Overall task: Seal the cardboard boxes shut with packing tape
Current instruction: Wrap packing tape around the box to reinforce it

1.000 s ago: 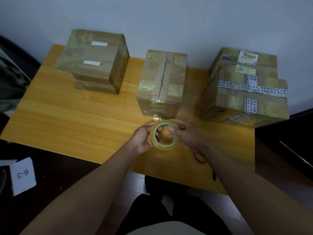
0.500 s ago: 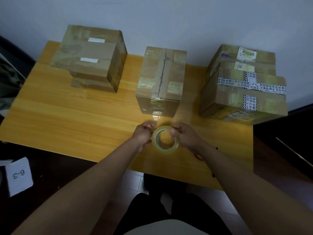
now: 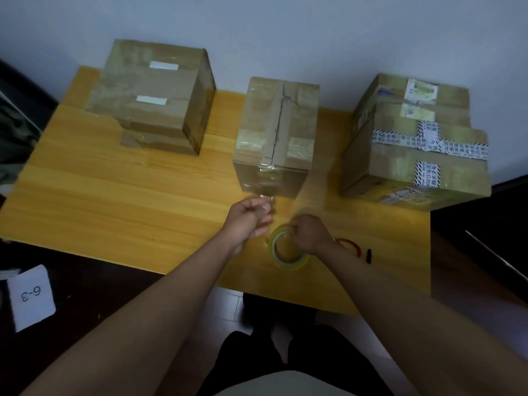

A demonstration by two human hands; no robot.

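Three taped cardboard boxes stand on the wooden table [image 3: 114, 201]: a left box [image 3: 154, 98], a middle box [image 3: 278, 132] with a cracked seam along its top, and a right box [image 3: 414, 138] with printed tape. My right hand [image 3: 307, 232] grips a roll of clear packing tape [image 3: 290, 254] just in front of the middle box. My left hand [image 3: 251, 218] pinches the pulled-out end of the tape, close to the bottom of the middle box's near face. A short clear strip stretches between both hands.
A red ring-handled tool [image 3: 350, 245] and a dark pen [image 3: 368, 255] lie on the table to the right of the roll. A white card marked 6-3 [image 3: 31, 297] lies on the dark floor at the left. A white wall stands behind the boxes.
The hands have parted: my left hand drew the tape end up toward the middle box while my right hand carried the roll down and to the right. The camera tilted a little.
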